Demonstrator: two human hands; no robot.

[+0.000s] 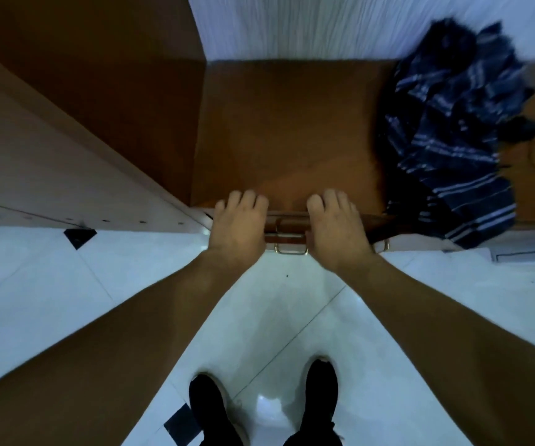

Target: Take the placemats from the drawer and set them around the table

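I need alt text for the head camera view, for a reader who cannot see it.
Seen from above, the left hand and right hand rest on the front edge of a wooden cabinet, above a brass drawer handle. A dark striped cloth lies to the right.

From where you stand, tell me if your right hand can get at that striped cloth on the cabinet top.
Probably yes. The right hand rests on the cabinet's front edge, and the striped cloth lies just to its right on the cabinet top, with only bare wood between them.
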